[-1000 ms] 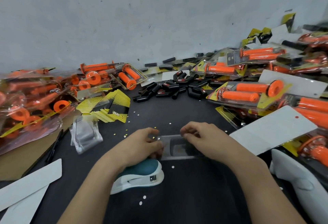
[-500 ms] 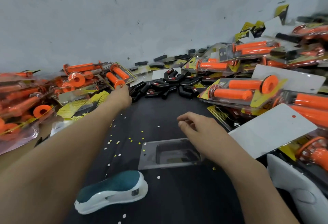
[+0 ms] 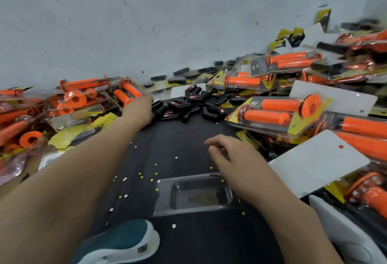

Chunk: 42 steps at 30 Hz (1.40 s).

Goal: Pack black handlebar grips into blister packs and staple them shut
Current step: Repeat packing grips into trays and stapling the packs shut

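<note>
- Head view: the left hand (image 3: 139,113) is stretched far forward to the near left edge of a heap of short black rubber handlebar grips (image 3: 188,104), which lies at the back of the black counter (image 3: 184,138) near the grey wall.
- Its fingers curve down among the grips and are hidden behind the back of the hand; I cannot tell whether it has hold of one.
- The right hand (image 3: 236,159) hangs just above the counter with its fingers loosely curled, holding nothing.
- A clear plastic blister tray (image 3: 199,194) lies flat on the counter just in front of the right hand, its right end under the wrist.
- A teal and white stapler (image 3: 121,242) sits at the near edge, beside the left forearm.
- Packed orange grips in blister packs are piled to the left (image 3: 83,96) and to the right (image 3: 278,113).
- A blank white card (image 3: 318,161) rests on the right-hand pile.
- Small white and yellow paper dots (image 3: 156,173) are scattered over the counter.
</note>
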{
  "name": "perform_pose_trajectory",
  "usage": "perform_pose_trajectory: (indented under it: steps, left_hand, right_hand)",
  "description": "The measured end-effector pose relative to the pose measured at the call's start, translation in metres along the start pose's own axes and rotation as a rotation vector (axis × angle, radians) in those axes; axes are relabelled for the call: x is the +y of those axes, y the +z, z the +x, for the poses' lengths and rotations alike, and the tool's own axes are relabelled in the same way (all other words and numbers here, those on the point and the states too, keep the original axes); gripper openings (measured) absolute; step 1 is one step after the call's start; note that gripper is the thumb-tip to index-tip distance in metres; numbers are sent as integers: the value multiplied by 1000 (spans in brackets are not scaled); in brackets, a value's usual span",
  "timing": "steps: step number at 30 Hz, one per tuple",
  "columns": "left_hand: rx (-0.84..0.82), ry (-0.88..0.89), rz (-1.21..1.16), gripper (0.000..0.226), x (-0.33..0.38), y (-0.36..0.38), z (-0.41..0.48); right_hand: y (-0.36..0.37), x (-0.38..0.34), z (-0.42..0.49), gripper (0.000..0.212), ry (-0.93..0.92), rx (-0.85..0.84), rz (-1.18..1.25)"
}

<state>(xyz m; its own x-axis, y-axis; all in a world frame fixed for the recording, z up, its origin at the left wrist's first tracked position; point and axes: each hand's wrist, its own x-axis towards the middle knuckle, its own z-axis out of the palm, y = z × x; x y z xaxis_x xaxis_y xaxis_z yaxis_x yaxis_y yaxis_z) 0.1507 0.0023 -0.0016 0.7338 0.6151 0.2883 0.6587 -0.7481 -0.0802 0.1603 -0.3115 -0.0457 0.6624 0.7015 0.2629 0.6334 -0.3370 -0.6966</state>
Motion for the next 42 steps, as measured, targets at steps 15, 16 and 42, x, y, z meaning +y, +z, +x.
perform_pose_trajectory:
  steps: [15, 16, 42]
  left_hand:
    - [-33, -202, -1836, 24, 47, -87, -224]
    - [-40, -225, -1847, 23, 45, -86, -228]
    - [-65, 69, -1365, 21, 15, -75, -230]
  right_hand:
    - [14, -48, -17, 28, -27, 91, 609]
    - [14, -49, -19, 25, -31, 88, 619]
    - [8, -43, -34, 28, -138, 118, 443]
